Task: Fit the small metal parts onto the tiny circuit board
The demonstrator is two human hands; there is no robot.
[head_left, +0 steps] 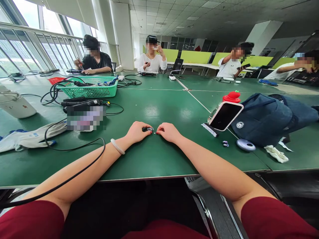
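Just above the green table [159, 156], my left hand [136, 132] is closed on a small black object with shiny silvery detail [149, 129]. Its kind is too small to tell. A white bracelet [117, 146] circles my left wrist. My right hand [168, 132] is pinched close by, its thumb and fingertips almost meeting those of the left. A tiny pale speck [155, 133] shows at its fingertips, too small to name.
At left are a white glove [35, 136], a white jug [16, 103], black cables and a green basket [91, 89]. A propped phone [225, 115], a purple round case [245, 145] and a navy backpack [264, 116] stand at right. Several people sit across the table.
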